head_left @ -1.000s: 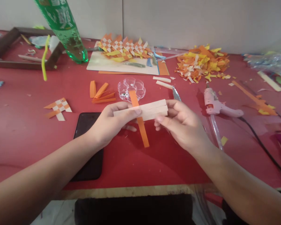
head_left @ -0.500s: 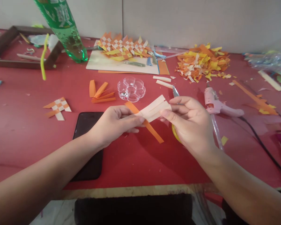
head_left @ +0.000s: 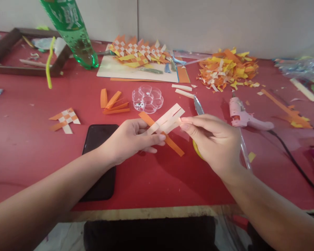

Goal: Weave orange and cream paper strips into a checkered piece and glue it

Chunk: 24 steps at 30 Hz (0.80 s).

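Observation:
My left hand [head_left: 140,137] pinches an orange paper strip [head_left: 174,145] where it crosses several cream paper strips [head_left: 170,116]. The cream strips fan toward the upper right, with gaps between them. At their lower right end my right hand [head_left: 209,139] grips a strip between thumb and fingertips. Partly hidden behind that hand lie scissors [head_left: 198,105] with a yellow handle. A finished woven paper fish [head_left: 66,119] in orange and cream rests to the left. Folded orange strips [head_left: 113,103] lie beyond my left hand, beside a clear flower-shaped tray [head_left: 147,100] holding small googly eyes.
A black phone [head_left: 98,181] lies under my left forearm. To the right are a pink glue gun [head_left: 242,115] with its cord and a heap of paper scraps [head_left: 227,69]. Woven fish [head_left: 138,52] are piled at the back near a green bottle [head_left: 75,38] and wooden frame [head_left: 15,71].
My right fingers have shifted slightly left and down along the cream strips. Those strips now spread apart, and one bends across the orange strip toward my left hand.

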Available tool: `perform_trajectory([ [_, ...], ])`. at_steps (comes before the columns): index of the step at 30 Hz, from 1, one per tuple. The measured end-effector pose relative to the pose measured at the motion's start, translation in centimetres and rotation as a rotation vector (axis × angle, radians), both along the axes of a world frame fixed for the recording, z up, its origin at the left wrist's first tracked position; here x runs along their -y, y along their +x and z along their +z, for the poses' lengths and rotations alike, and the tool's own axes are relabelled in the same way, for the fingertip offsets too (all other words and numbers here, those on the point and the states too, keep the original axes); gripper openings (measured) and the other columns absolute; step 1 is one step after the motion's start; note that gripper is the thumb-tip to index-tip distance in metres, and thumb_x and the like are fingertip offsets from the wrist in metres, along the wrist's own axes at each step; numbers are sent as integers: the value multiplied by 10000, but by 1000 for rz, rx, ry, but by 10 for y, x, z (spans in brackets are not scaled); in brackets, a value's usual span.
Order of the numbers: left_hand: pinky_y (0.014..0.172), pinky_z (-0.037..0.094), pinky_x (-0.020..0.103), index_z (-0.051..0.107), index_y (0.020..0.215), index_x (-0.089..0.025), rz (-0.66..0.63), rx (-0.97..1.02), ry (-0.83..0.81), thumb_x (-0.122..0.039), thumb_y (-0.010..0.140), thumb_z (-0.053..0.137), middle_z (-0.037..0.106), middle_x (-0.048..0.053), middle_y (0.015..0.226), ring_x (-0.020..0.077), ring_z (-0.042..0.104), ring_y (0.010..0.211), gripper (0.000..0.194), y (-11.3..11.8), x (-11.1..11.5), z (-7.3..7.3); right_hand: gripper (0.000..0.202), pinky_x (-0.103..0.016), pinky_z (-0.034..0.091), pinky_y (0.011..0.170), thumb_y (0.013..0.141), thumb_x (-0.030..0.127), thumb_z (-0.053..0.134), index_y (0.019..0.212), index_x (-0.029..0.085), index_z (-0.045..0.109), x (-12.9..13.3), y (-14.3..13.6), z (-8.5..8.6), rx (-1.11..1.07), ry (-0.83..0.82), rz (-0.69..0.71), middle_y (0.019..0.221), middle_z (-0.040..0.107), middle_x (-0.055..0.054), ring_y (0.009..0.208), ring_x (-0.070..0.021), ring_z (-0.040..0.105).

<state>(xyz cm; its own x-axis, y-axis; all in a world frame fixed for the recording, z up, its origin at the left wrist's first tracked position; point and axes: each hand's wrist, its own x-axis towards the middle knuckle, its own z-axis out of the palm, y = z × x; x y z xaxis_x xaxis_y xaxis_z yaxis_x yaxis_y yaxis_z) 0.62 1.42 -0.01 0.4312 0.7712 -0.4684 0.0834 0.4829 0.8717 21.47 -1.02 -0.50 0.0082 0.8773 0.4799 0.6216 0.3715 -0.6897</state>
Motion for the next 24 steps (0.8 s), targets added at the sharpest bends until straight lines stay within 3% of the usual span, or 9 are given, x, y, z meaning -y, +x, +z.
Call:
perform_trajectory([
  [3, 615, 590, 162, 738, 846, -166, -9, 127, -5, -422, 738, 799, 771, 42, 871, 160, 738, 809, 284, 0, 1, 2, 133, -259, 554, 567, 838, 174, 696, 885, 288, 744, 1, -1, -1, -4, 17, 11, 866, 742, 8, 691, -119, 669],
  [6, 609, 605, 195, 755, 840, -177, 11, 200, -24, -444, 836, 697, 768, 42, 892, 168, 734, 803, 273, 1, 2, 3, 146, -259, 582, 637, 826, 166, 706, 904, 287, 731, 2, -2, -3, -59, 17, -11, 874, 747, 10, 730, -123, 685],
  [10, 610, 578, 150, 772, 858, -173, -57, 109, 58, -294, 851, 700, 766, 28, 835, 105, 699, 699, 141, 3, 2, 4, 111, -239, 588, 640, 785, 183, 744, 834, 252, 673, 3, -2, -7, -179, 14, -28, 785, 709, 21, 702, -118, 678],
  [14, 690, 587, 181, 762, 889, -173, -59, 48, 134, -331, 814, 733, 767, 34, 902, 121, 702, 770, 178, 3, 2, 3, 129, -246, 591, 645, 780, 174, 740, 788, 243, 631, 2, -2, -6, -236, -23, 36, 782, 680, 18, 713, -124, 673],
  [19, 665, 574, 229, 717, 920, -171, -71, -49, 228, -384, 755, 776, 755, 35, 856, 140, 695, 715, 276, 1, 3, -1, 142, -290, 601, 696, 804, 130, 697, 795, 256, 632, 0, -5, 1, -249, -36, 125, 818, 658, -2, 761, -143, 664],
  [24, 729, 546, 255, 694, 826, -173, -68, -148, 388, -345, 784, 737, 757, 43, 881, 178, 707, 819, 181, 0, 3, -2, 156, -295, 603, 692, 809, 110, 678, 800, 255, 620, 3, -5, -1, -231, -14, 201, 835, 642, -10, 771, -147, 655],
])
